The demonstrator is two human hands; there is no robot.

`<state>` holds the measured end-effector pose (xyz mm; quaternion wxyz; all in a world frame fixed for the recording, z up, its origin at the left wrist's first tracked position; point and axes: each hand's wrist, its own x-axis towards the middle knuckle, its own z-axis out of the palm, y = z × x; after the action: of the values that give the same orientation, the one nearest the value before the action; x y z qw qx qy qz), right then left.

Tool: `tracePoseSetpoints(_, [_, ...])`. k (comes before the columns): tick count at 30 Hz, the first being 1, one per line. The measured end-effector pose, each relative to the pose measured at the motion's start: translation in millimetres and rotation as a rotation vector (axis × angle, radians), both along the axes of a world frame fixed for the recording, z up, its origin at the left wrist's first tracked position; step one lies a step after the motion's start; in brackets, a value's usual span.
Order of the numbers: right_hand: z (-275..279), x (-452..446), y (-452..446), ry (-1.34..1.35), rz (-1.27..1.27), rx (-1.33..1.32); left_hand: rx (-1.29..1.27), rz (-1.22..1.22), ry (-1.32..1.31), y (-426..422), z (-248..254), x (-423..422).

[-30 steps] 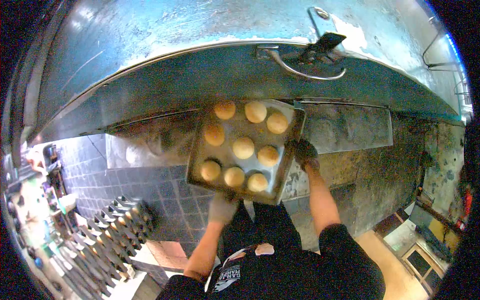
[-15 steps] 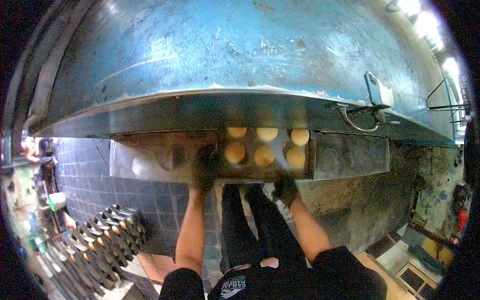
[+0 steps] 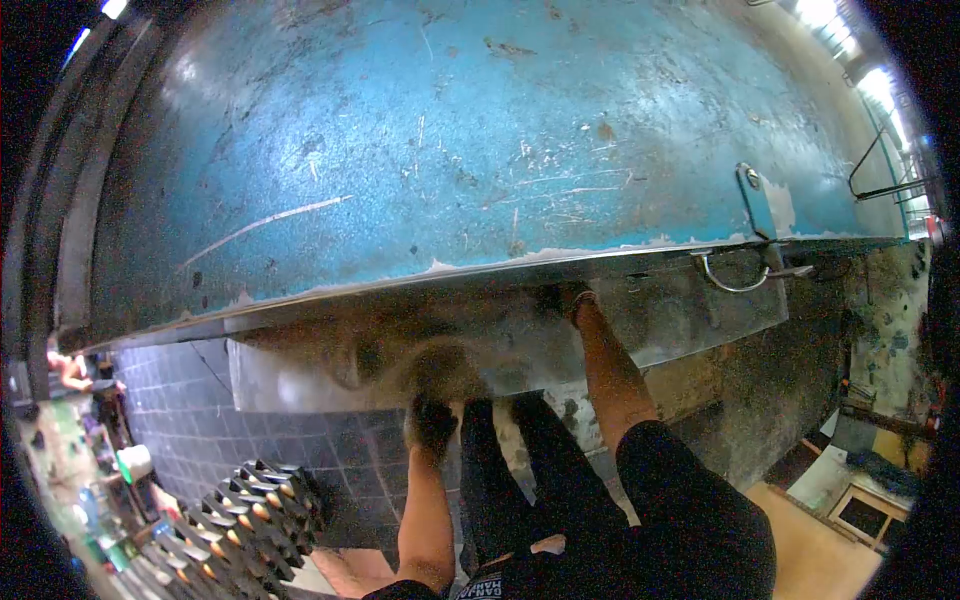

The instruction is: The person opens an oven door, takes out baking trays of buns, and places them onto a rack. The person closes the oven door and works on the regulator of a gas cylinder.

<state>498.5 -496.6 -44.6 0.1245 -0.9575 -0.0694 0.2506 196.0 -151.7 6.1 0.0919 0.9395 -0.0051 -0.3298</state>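
Note:
My right hand (image 3: 568,298), in a dark glove, reaches over the metal ledge (image 3: 680,310) into the dark gap under the big blue metal panel (image 3: 480,130). Its fingers are lost in shadow, so what it touches is hidden. In front of the ledge's near edge, lower and to the left, is my left hand (image 3: 432,425), also dark-gloved. Motion blur hides how its fingers are set. No tray or round buns show on the ledge now.
A curved handle (image 3: 735,275) and a latch (image 3: 762,205) sit at the panel's lower right. At lower left stands a rack (image 3: 250,515) of stacked dark trays with golden pieces on them. Dark tiles (image 3: 180,400) lie beyond; a wooden board (image 3: 800,545) is at lower right.
The dark tray of round pale buns has gone from the ledge out of sight. My right hand has moved forward under the panel; the left has drawn back. The view has tilted up.

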Motion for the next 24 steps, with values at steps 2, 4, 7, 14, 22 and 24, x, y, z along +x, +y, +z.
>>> tracePoseSetpoints(2, [4, -8, -9, 0.010, -0.048, 0.063, 0.139, -0.313, 0.000, -3, -10, 7])
tracePoseSetpoints(4, [4, -30, -29, 0.037, -0.127, 0.196, 0.134, -0.383, 0.116, -13, -21, 11])
tracePoseSetpoints(7, [-5, -81, -70, 0.088, -0.314, 0.404, 0.172, -0.304, 0.025, -23, -16, 20])
tracePoseSetpoints(14, [92, -90, -139, -0.489, 0.020, 0.111, 0.194, 0.012, -0.308, -42, 75, 52])
tracePoseSetpoints(22, [174, -61, -126, -0.031, 0.133, 0.185, 0.323, 0.043, -0.499, -43, 202, 143])
tracePoseSetpoints(24, [150, -62, -129, -0.099, 0.176, 0.024, 0.366, 0.022, -0.481, -47, 220, 163])
